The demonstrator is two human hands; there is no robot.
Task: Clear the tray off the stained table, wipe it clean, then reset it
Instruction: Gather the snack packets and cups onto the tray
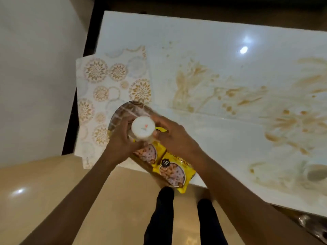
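Observation:
A white glossy table (pixel 203 41) carries brown smeared stains (pixel 194 85) across its middle and right. At its near left edge sits an oval brown tray (pixel 122 110) with a lattice pattern. On the tray lie two yellow snack packets (pixel 174 171) and a white round-topped container (pixel 143 128) stands upright. My left hand (pixel 122 138) wraps the container from the left. My right hand (pixel 174 137) presses its fingertips against the container's right side. The container's lower part and the tray's middle are hidden by my hands.
A white mat with gold floral circles (pixel 99 89) lies under the tray's left side and overhangs the table's left edge. A blurred grey round object (pixel 316 172) stands at the table's right. Beige floor tiles (pixel 53 200) and my dark-trousered legs (pixel 164 218) are below.

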